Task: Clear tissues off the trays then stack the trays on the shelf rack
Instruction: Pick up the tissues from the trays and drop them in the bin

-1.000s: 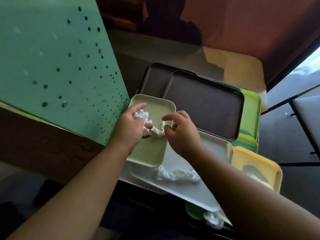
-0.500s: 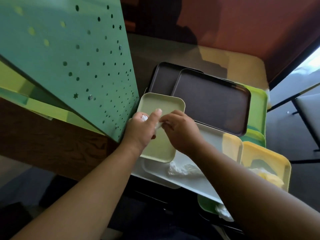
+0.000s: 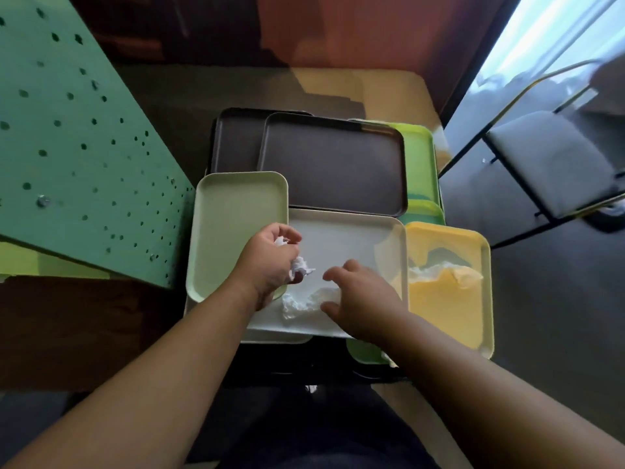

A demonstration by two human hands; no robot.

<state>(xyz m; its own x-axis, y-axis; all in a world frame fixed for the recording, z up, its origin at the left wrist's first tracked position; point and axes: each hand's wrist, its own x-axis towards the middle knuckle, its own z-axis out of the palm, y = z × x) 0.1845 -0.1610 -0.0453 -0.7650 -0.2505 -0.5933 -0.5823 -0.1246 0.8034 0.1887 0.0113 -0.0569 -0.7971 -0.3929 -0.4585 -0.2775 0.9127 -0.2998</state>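
I see daylight glaring from the window (image 3: 541, 38) at upper right; the room is dim, edges bowed and soft.

Two hands (image 3: 270, 262), three tissues (image 3: 304, 301), about seven trays (image 3: 333, 164)

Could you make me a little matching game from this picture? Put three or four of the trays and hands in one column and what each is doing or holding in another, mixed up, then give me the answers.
Column one:
1. left hand
2. right hand
3. yellow tray
4. top brown tray

Column two:
A. holds nothing, no tissue on it
B. closed on a crumpled tissue
C. open, reaching toward the tissue on the white tray
D. has a tissue lying in it

Pairs: 1-B, 2-C, 3-D, 4-A
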